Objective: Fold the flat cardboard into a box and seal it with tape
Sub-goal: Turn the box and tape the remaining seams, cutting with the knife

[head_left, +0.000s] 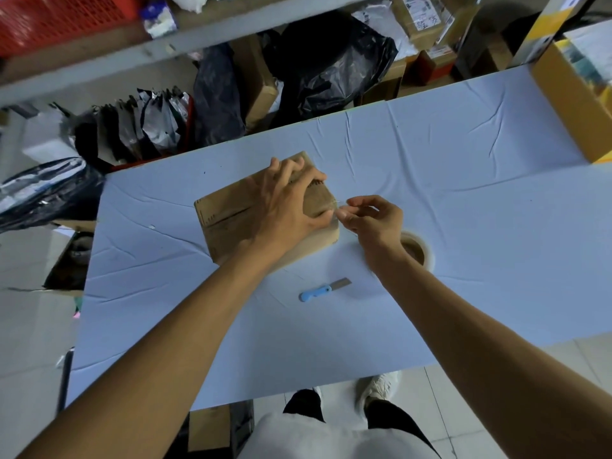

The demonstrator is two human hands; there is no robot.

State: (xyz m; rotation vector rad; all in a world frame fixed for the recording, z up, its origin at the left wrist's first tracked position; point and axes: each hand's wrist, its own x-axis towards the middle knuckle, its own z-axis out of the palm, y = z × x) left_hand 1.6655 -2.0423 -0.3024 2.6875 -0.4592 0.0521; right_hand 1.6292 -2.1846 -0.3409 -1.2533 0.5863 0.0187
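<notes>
A brown cardboard box (245,220), already folded, is seen lying on a table covered with a pale blue cloth (463,180), with the left hand (288,200) spread flat and pressed down on its top. Just beside the box's right end, the right hand (371,220) is held with thumb and fingertips pinched together on what appears to be a thin end of clear tape. A tape roll (419,248) is partly hidden behind the right wrist, and a blue-handled knife (323,289) is laid nearer the person.
</notes>
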